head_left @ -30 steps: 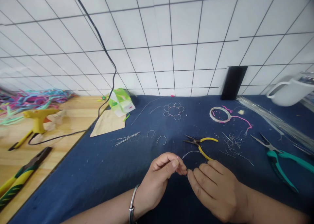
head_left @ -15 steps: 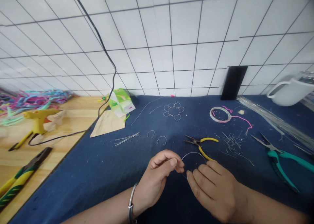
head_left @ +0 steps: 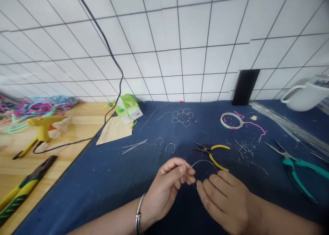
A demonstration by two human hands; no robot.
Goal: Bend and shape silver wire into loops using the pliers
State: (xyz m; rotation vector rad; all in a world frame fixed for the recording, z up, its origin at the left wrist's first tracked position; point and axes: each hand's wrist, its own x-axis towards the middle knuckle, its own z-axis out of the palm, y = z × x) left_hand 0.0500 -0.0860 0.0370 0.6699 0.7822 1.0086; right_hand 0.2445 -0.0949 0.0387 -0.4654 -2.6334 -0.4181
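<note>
– Far L?
– Yellow glue gun point(head_left: 44, 127) on wood tabletop point(head_left: 84, 115).
– Then?
– L hand point(head_left: 166, 187), thumb + fingers pinching thin curved wire point(head_left: 205, 160).
– Wire's where?
– Btwn it + R hand point(head_left: 226, 200), over blue cover point(head_left: 89, 194), nr yellow-handled pliers point(head_left: 206, 149).
– R's grip?
– Fingers curled, holding same wire. Teal-handled pliers point(head_left: 289, 156) far R.

Hands point(head_left: 227, 200) holding curved wire point(head_left: 204, 160), yellow-handled pliers point(head_left: 207, 149) beyond, blue cloth point(head_left: 102, 180) beneath

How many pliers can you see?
3. The green-and-yellow pliers lie on the wooden table at left; the small yellow-handled pliers and the teal-handled pliers lie on the blue cloth, middle and right. I see no others.
</note>
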